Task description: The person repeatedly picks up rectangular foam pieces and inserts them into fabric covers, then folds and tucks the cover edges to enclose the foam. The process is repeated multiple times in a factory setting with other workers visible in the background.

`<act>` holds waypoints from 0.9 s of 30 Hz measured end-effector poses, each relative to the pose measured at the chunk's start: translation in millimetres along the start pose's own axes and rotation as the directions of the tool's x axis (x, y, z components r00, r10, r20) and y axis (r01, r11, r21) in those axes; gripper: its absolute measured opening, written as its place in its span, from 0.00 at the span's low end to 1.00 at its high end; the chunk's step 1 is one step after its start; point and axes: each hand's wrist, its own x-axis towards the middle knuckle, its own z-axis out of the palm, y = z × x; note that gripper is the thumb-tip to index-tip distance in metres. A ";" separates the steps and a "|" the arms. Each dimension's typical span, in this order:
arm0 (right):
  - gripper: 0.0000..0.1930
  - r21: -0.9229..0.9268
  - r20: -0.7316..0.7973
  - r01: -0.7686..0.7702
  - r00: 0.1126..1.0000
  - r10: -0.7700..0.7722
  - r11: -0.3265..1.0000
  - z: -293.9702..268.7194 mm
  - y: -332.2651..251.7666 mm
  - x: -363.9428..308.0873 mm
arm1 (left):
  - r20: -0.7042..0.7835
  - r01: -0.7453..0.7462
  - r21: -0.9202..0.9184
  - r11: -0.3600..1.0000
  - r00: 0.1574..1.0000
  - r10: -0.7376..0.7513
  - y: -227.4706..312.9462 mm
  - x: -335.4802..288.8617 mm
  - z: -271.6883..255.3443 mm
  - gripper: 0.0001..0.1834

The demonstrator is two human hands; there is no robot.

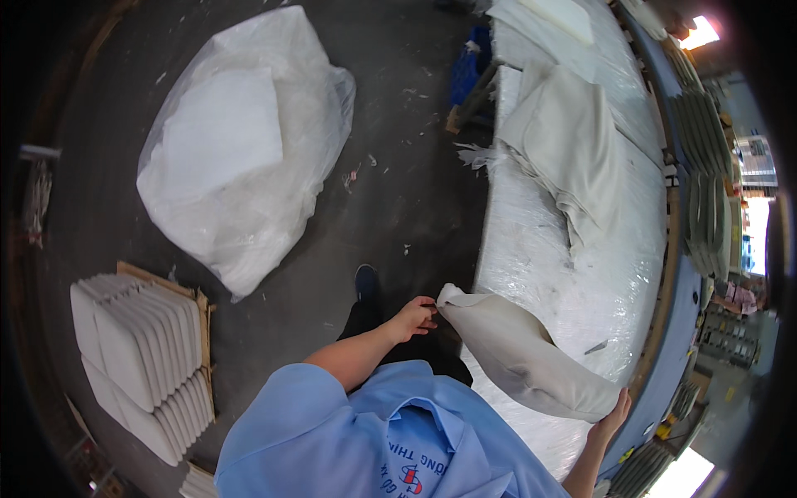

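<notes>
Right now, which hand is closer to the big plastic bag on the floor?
Left. The left hand is at one end of the pale cloth, nearer the plastic bag. The right hand is at the other end, farther away to the right.

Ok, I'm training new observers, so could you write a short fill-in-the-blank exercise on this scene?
1. The right hand holds one end of the elongated, pale grey fabric piece; the ____ hand is at the other.
2. The white, plastic-wrapped work surface lies in the picture's ____ half.
3. The large, translucent plastic bag lies on the dark grey ____.

Missing words: left; right; floor.
</notes>
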 end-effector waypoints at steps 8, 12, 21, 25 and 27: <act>0.18 -0.820 0.529 0.567 0.704 0.474 0.072 38.3 -68.6 72.4 | -0.003 -0.383 0.181 0.906 0.921 0.390 -24.4 27.2 16.3 0.37; 0.35 -0.215 0.966 0.872 0.123 0.228 0.440 225.0 -32.6 21.8 | -0.131 -0.376 0.153 0.914 0.909 0.396 -32.9 49.5 21.1 0.32; 0.10 0.055 0.983 0.830 -0.141 0.115 0.554 402.6 63.7 -53.3 | -0.178 -0.258 -0.240 0.936 0.959 0.219 -49.1 39.8 27.7 0.22; 0.15 -0.331 0.930 0.714 0.136 0.341 0.617 424.9 90.0 -67.7 | -0.082 -0.236 -0.636 0.735 0.967 0.240 -63.6 38.2 32.7 0.12; 0.18 -0.325 0.944 0.778 0.230 0.238 0.537 428.1 113.7 -69.4 | -0.114 -0.266 -0.745 0.612 0.954 0.276 -66.9 41.7 41.2 0.09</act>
